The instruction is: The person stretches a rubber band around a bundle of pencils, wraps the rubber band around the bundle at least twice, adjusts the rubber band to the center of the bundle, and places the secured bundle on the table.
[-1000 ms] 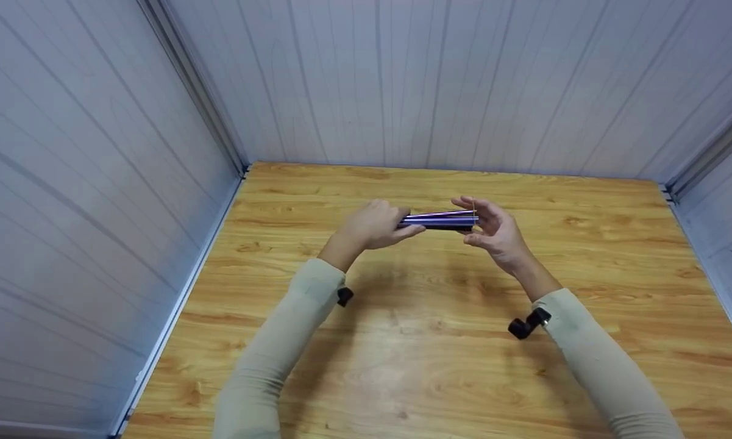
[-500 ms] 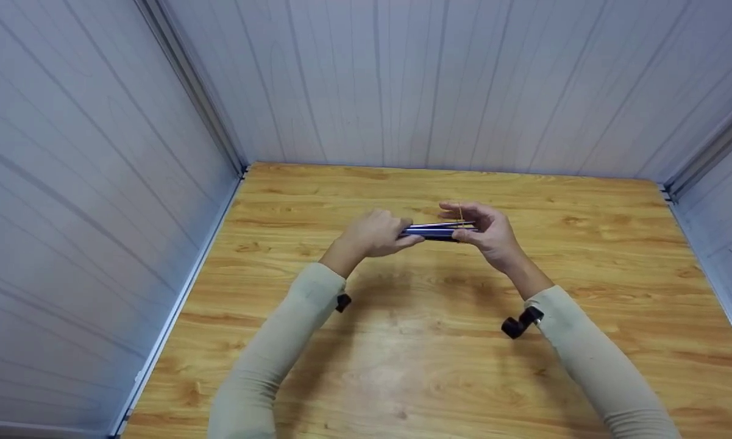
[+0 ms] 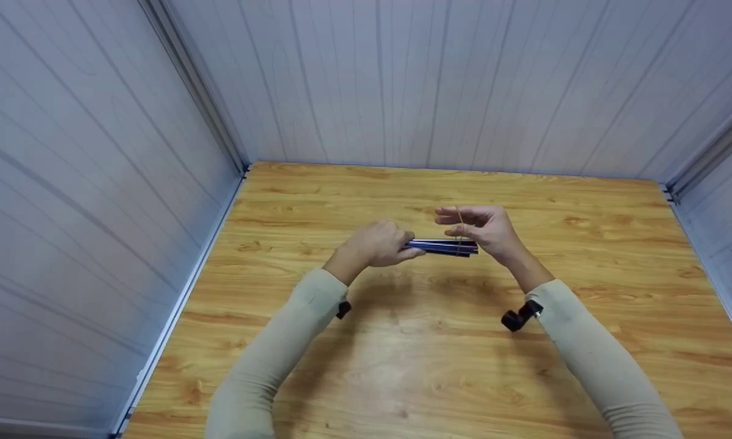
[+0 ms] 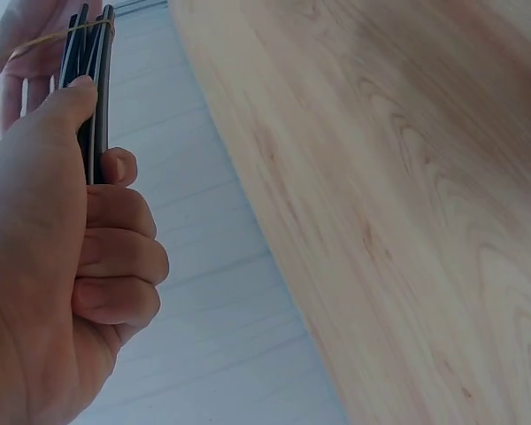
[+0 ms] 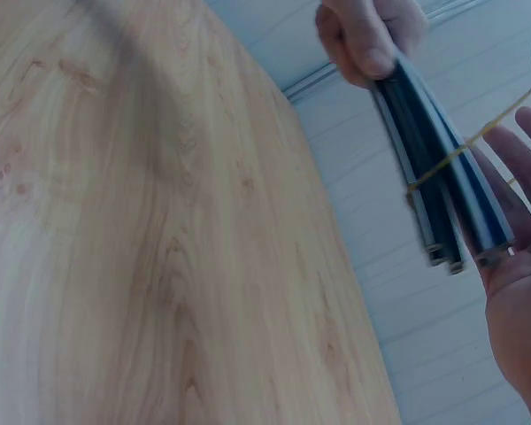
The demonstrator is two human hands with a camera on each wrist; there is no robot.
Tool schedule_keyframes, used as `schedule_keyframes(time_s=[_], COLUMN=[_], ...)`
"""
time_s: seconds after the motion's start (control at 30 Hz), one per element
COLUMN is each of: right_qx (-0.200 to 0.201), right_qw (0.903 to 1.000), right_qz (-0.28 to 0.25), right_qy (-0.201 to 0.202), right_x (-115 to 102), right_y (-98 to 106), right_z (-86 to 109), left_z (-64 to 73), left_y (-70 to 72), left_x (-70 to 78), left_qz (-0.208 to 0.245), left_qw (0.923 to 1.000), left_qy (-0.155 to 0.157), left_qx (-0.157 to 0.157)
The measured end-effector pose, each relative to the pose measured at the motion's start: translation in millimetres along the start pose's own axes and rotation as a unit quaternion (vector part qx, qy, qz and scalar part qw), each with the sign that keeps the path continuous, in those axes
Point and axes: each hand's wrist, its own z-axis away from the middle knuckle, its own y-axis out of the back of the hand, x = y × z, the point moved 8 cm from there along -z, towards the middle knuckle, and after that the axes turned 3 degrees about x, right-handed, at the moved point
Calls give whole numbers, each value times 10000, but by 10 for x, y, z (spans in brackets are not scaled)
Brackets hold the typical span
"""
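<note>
My left hand (image 3: pixel 375 244) grips a bundle of slender dark blue, pen-like sticks (image 3: pixel 442 246) by one end, thumb along them and fingers curled round. The bundle is held above the table, its free ends pointing toward my right hand (image 3: pixel 490 230). A thin yellowish rubber band (image 5: pixel 504 113) crosses the sticks near those free ends. From there it stretches up to the fingers of my right hand, which are extended and spread. In the left wrist view, the sticks (image 4: pixel 96 115) rise from the fist, and the band runs across near their tips.
The wooden table (image 3: pixel 378 366) stretches beneath both hands. Pale panelled walls stand behind it (image 3: pixel 402 85) and on the left (image 3: pixel 73 201). A dark wrist-worn camera (image 3: pixel 521 317) hangs at the right sleeve, and another (image 3: pixel 343 309) at the left.
Both hands come lower and the bundle sinks. My right hand moves left, and its thumb comes off the sticks. The band shifts along the sticks and now stretches up from them to the right fingers.
</note>
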Motion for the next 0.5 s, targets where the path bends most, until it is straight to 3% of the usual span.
schedule_keyframes(time_s=[0.23, 0.5], right_qx=[36, -836], right_qw=[9993, 9939], right_qz=[350, 114], right_qy=[106, 711], right_x=[-110, -278], right_y=[-29, -302], right_z=[-32, 63], left_z=[-18, 8], left_y=[-64, -172], left_x=[-19, -323], left_qz=[79, 368], left_qw=[9999, 9909], left_qy=[121, 1293], left_qx=[-40, 101])
